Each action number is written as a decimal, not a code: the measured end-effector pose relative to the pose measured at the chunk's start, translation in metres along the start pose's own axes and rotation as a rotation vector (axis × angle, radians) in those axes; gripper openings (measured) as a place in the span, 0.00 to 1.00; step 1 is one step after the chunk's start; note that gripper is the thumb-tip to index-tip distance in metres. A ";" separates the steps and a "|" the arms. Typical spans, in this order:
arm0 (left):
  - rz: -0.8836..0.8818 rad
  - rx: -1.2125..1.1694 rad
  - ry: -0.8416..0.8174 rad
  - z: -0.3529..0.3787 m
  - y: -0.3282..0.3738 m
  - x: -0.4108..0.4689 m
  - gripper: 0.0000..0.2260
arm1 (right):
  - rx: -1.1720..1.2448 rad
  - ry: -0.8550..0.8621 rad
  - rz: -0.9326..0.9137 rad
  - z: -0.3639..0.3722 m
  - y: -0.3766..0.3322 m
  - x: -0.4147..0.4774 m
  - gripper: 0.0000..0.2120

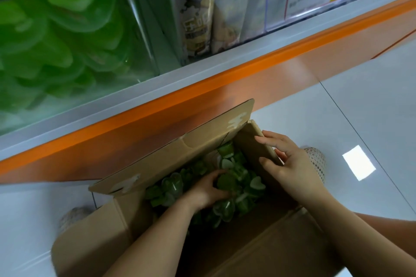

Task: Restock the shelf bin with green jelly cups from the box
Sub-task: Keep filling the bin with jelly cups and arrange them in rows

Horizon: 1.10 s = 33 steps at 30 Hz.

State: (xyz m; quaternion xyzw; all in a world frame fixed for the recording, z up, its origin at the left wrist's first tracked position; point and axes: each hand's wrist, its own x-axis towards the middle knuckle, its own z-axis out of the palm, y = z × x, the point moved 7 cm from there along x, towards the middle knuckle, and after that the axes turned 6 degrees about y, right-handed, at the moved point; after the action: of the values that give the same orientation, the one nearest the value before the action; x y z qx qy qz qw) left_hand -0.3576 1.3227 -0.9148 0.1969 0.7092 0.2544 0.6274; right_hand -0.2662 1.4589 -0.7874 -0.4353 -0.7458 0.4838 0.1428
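Cardboard box [270, 245] nearest me: my left hand [208, 189] curls round green jelly cups [236, 174] inside, right hand [290, 164] flat on its right flap [252, 141]. Scooping step, I judge; next I'd lift them to the far-left shelf bin [139, 29].

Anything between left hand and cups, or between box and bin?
Nothing at the cups: the left hand grips some inside the box, and the right hand rests on the side flap. Toward the bin, the box's upright far flap and the bin's clear front wall stand in the way.
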 end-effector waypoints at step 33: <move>0.150 -0.093 0.410 0.005 0.026 0.013 0.16 | -0.031 -0.016 0.022 0.001 -0.006 0.000 0.21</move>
State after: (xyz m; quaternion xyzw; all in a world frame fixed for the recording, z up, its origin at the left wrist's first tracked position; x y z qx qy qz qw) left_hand -0.3558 1.3519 -0.9096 0.1641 0.7928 0.3676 0.4576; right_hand -0.2696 1.4572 -0.7822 -0.4415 -0.7494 0.4774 0.1247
